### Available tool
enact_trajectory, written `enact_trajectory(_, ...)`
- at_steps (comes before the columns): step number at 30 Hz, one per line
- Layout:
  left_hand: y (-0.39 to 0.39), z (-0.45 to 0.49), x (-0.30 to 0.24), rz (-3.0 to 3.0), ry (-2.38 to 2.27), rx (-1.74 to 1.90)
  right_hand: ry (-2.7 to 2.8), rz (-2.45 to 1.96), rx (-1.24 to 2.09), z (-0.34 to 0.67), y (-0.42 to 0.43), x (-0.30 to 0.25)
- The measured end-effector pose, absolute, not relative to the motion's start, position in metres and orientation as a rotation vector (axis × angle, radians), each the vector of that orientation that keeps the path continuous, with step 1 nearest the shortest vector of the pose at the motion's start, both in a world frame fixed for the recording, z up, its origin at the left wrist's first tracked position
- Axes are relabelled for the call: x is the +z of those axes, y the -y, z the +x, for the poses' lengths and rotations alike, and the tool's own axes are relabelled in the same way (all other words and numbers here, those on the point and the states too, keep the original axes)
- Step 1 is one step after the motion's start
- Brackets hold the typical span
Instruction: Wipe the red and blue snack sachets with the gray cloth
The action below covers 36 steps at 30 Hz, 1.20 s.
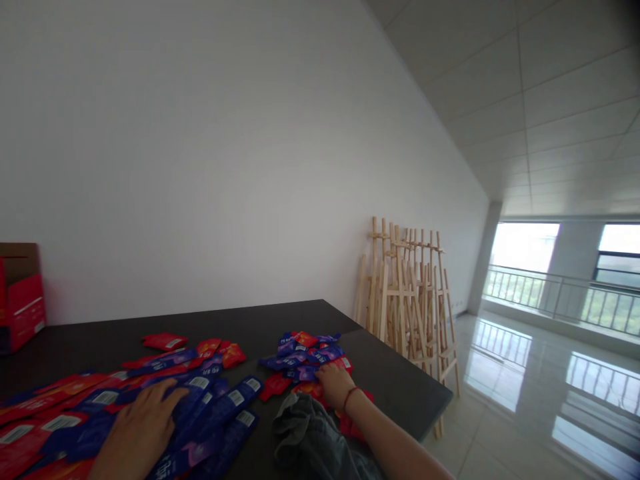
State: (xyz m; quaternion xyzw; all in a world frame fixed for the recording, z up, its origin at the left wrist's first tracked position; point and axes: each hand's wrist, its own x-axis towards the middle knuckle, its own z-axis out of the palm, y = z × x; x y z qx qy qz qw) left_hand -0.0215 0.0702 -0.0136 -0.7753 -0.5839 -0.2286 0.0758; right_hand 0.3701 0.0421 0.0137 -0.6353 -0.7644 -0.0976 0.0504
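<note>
My left hand point(143, 423) lies flat, fingers stretched out, on a wide spread of long blue and red sachets point(105, 400) on the dark table point(390, 380). My right hand point(334, 382), with a red cord at the wrist, rests fingers-down on a smaller pile of blue and red sachets point(307, 357) near the table's right end. Its fingertips are bent onto the packets; whether they pinch one is hidden. A crumpled grey cloth point(313, 437) lies just below the right forearm.
An open red cardboard box point(21, 297) stands at the far left by the white wall. Several wooden easels point(407, 297) lean on the wall beyond the table's right edge. Glossy tiled floor and railed windows lie to the right.
</note>
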Motion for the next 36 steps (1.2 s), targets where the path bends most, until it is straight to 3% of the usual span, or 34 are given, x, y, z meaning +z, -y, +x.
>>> enact_trajectory(9,-0.033,0.04,-0.01,-2.89,1.448,-0.445,2.342,-1.956,-0.333,0.359,-0.05,-0.012)
enact_trajectory(17,-0.032,0.078,-0.013,-2.894,1.503,-0.175,2.336,-1.858,-0.35,0.369,-0.044,0.006)
enact_trajectory(25,-0.05,0.062,-0.035,-2.775,1.436,-0.196,2.16,-1.777,-0.26,0.361,-0.019,0.026)
enact_trajectory(36,-0.054,0.037,-0.023,-2.766,1.571,-0.238,2.465,-1.45,-0.073,0.279,0.009,-0.027)
